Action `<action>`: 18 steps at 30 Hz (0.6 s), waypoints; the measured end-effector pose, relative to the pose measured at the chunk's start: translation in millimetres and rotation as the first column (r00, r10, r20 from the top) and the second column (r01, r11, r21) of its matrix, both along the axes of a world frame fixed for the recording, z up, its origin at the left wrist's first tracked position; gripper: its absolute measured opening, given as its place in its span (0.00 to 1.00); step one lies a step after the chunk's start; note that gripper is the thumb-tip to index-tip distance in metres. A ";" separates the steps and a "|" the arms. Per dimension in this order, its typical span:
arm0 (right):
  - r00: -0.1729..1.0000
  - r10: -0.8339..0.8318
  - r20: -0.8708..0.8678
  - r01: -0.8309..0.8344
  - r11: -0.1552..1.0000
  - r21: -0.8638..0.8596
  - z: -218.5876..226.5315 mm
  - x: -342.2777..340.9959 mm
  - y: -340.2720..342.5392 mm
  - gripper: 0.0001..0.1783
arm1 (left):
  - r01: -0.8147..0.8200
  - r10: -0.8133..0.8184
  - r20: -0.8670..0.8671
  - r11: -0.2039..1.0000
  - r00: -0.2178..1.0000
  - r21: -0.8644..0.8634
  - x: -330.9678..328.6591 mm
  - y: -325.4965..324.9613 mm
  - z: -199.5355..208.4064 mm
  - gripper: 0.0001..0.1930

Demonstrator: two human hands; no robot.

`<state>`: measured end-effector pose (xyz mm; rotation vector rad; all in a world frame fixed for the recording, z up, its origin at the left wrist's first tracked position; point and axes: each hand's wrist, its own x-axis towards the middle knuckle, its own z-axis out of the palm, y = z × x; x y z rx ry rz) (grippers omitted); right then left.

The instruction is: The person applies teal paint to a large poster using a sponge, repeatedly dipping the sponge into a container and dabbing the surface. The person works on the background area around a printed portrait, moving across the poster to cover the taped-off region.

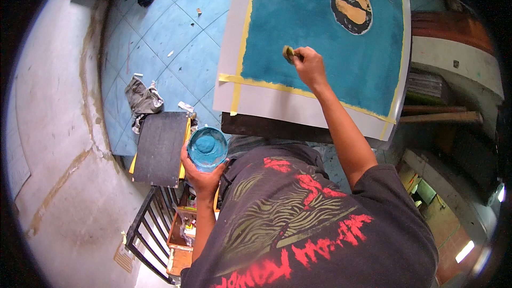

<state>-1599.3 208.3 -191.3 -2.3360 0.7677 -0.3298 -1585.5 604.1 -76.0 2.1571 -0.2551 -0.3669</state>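
In my left hand [201, 181] is a round tub [210, 166] with blue paint [205, 144] inside, held level near my waist with the fingers wrapped round its side. My right hand [310, 68] reaches out over a large painted sheet [288, 37], pinching a small yellow-green piece [289, 53]; it looks like a sponge or a short brush, but I cannot tell which. Teal paint covers most of the sheet, bordered by yellow masking tape [282, 87] and a white margin. A painted head in sunglasses [352, 8] appears upside down at the sheet's upper right.
Beside my left hand stands a dark flat-topped stool [160, 146], with a grey rag [143, 98] beyond it. A black metal rack [144, 224] is at lower left. A pale wall [58, 128] runs along the left, and wooden boards [440, 117] lie at the right.
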 end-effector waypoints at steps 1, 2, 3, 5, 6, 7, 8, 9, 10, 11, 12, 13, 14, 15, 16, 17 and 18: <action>0.984 0.091 -0.151 -0.131 0.953 -0.275 -12.5 -8.1 -7.7 0.06 | -0.001 0.001 -0.001 1.000 1.000 -0.020 1.0 -0.6 -0.3 0.57; 0.993 0.075 -0.094 -0.090 0.981 -0.173 -15.0 -7.5 -17.0 0.07 | 0.006 -0.006 0.013 1.000 1.000 -0.008 1.6 -0.5 -0.4 0.56; 0.998 0.052 -0.039 -0.054 0.996 -0.066 -18.0 -6.1 -25.9 0.07 | 0.012 -0.012 0.026 1.000 1.000 0.004 2.7 -0.2 0.5 0.55; 0.996 -0.090 -0.025 0.093 0.947 0.307 -1.5 4.4 -41.3 0.08 | 0.011 -0.012 0.025 1.000 1.000 0.028 0.0 2.6 0.3 0.55; 0.994 -0.104 -0.039 0.111 0.962 0.249 0.8 6.2 -46.3 0.07 | 0.016 -0.017 0.013 0.999 1.000 0.029 1.1 2.7 0.1 0.56; 0.991 -0.119 -0.053 0.127 0.973 0.191 1.9 8.5 -50.6 0.07 | 0.021 -0.021 0.002 0.999 1.000 0.030 1.7 2.7 0.3 0.56; 0.989 -0.135 -0.063 0.143 0.981 0.132 0.4 12.1 -55.8 0.06 | 0.024 -0.023 -0.008 0.999 1.000 0.032 2.5 1.8 1.2 0.56; 0.987 0.062 -0.147 -0.097 0.965 -0.244 -13.7 7.5 -55.7 0.04 | 0.034 -0.034 -0.021 0.999 0.999 0.028 2.8 -0.8 1.6 0.56; 0.992 0.075 -0.098 -0.099 0.956 -0.277 -28.9 3.4 -53.6 0.03 | 0.046 -0.045 -0.033 0.999 0.998 0.024 3.2 -3.8 2.1 0.56; 0.986 0.088 -0.139 -0.119 0.963 -0.240 -28.4 7.6 -52.8 0.03 | 0.024 -0.024 -0.035 1.000 0.999 0.003 2.0 -4.4 3.2 0.56; 0.979 0.098 -0.181 -0.136 0.969 -0.206 -19.2 12.6 -53.7 0.03 | 0.005 -0.006 -0.037 1.000 0.999 -0.022 0.8 -6.0 3.9 0.55; 0.988 0.037 -0.148 -0.044 0.998 -0.046 -8.8 15.5 -55.9 0.04 | -0.013 0.011 -0.041 0.999 0.999 -0.048 -0.3 -7.0 3.8 0.55; 0.992 -0.029 -0.123 0.044 0.992 0.119 9.6 20.3 -56.3 0.04 | -0.009 0.008 -0.025 0.999 1.000 -0.039 -0.9 -5.9 2.3 0.55; 0.989 -0.097 -0.110 0.125 0.951 0.282 18.6 23.7 -55.8 0.05 | -0.005 0.005 -0.009 1.000 1.000 -0.030 -2.0 -3.2 -0.7 0.55; 0.998 -0.013 -0.066 0.022 0.991 0.133 13.1 24.4 -53.5 0.05 | -0.002 0.002 0.007 1.000 1.000 -0.022 -2.6 -2.3 -2.2 0.55; 0.997 0.065 -0.037 -0.066 0.997 -0.030 3.1 19.2 -51.2 0.05 | 0.013 -0.013 0.002 1.000 1.000 -0.018 -1.0 -6.5 -1.3 0.55; 0.989 0.148 -0.024 -0.149 0.970 -0.192 -11.5 13.0 -46.6 0.05 | 0.026 -0.026 -0.005 1.000 1.000 -0.011 -0.3 -11.3 0.7 0.55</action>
